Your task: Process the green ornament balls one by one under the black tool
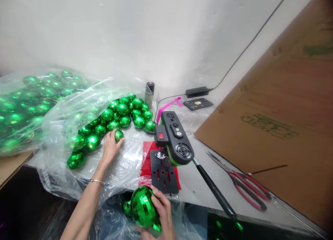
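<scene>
Table (194, 184) edge + gap prob. betw. hands (110, 145) (164, 210) w/ green balls (119, 135) (143, 207).

**Left arm reaches forward, right hand grips close in**

The left forearm (84, 210) is bare and slants from the lower edge of the view, up and slightly rightward. The left wrist (101, 168) is nearly in line with it. At its end, the left hand (110, 146) shows its back, with the left fingers (113, 133) bent forward and the left thumb (120, 142) set apart on the right, together forming a small grasp.

The right hand (166, 214) is lower and nearer the body, well apart from the left. The right fingers (160, 198) point up and leftward, curved in a wider grasp. The lower edge cuts this hand off.
</scene>
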Demonstrator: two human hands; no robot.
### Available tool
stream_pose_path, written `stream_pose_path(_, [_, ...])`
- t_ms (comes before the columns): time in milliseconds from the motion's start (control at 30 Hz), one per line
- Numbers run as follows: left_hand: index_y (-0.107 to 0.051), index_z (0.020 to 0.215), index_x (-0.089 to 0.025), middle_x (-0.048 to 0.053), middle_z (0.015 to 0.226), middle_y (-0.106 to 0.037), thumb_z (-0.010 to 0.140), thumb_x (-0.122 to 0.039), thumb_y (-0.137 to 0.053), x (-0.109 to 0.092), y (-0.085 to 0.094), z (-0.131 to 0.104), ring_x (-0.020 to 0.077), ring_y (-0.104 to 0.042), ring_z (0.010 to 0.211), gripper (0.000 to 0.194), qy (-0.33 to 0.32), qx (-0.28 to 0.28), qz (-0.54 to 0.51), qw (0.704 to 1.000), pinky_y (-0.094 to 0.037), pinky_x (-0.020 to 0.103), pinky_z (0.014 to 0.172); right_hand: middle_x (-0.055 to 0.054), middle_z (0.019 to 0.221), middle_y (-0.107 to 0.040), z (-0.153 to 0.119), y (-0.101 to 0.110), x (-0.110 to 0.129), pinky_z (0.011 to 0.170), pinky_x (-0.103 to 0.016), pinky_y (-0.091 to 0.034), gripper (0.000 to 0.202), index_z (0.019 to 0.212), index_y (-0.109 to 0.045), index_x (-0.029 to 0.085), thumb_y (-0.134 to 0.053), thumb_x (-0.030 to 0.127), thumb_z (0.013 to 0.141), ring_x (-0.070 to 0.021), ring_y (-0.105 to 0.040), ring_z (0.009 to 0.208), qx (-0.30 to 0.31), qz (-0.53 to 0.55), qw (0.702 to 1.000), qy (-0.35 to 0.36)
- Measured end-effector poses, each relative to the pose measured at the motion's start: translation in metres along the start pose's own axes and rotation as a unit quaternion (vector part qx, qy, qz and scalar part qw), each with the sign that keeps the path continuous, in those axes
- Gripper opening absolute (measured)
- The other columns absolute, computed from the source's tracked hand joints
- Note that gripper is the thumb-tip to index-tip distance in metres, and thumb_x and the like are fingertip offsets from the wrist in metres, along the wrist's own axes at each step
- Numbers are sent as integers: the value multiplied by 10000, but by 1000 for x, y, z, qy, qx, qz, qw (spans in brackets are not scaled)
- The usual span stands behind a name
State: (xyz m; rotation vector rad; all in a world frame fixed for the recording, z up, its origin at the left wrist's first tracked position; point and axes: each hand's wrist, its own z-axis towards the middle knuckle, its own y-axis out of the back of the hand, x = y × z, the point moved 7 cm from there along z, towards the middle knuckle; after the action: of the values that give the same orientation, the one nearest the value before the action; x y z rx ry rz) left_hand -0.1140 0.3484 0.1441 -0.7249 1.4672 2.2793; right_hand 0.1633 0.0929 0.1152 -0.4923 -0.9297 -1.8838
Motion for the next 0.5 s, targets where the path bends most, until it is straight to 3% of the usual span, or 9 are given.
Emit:
stream_pose_path(67, [-596,1481,-167,218,1417,-675,895,-383,-759,0,1,0,418,-662,1390,646,6,2,-10,1000,-528,618,1212,-156,1514,-648,-3,9,6,1080,-487,-681,952,1659,-494,291,-867,151,795,-370,-722,1388,-3,-16,1000,27])
stream_pose_path(133, [-583,1472,-177,207,1422,-676,870,-395,-765,-1,4,0,416,-655,1404,665,15,4,-21,1000,-515,625,1231,-155,1504,-651,-15,22,6,1099,-498,-672,921,1648,-503,281,-853,128,810,-367,-714,1402,-15,-33,999,9])
stream_pose_path(233, [-574,1451,-190,192,1471,-670,841,-429,-786,-8,11,-4,425,-639,1433,689,39,13,-33,999,-503,629,1250,-153,1502,-659,-58,46,-5,1116,-510,-658,860,1604,-556,283,-875,146,817,-371,-704,1410,-40,-36,996,-78])
stream_pose_path(333, [-574,1424,-208,120,1523,-678,828,-492,-826,-14,24,-16,393,-665,1418,706,131,19,-42,990,-507,597,1263,-153,1497,-676,-126,83,-36,1124,-536,-640,808,1530,-632,295,-947,348,787,-411,-691,1405,-111,-2,968,-225])
stream_pose_path(400, [-549,1440,-219,82,1615,-627,848,-633,-812,-21,38,-28,381,-635,1462,769,174,16,-35,984,-489,605,1276,-171,1504,-679,-181,120,-71,1144,-536,-616,856,1494,-654,264,-957,540,743,-429,-677,1411,-218,7,906,-364])
stream_pose_path(467, [-562,1415,-232,49,1644,-616,782,-805,-813,-26,53,-42,387,-613,1491,891,224,-2,-17,974,-471,610,1284,-164,1517,-681,-241,159,-113,1120,-481,-624,1001,1506,-625,229,-947,685,676,-401,-698,1377,-336,2,787,-518])
stream_pose_path(500, [-569,1408,-236,45,1644,-619,758,-867,-793,-30,58,-49,405,-609,1491,933,229,-9,-15,973,-457,648,1284,-162,1508,-688,-261,177,-132,1096,-466,-636,1043,1542,-585,207,-917,726,700,-387,-720,1340,-360,-10,750,-554])
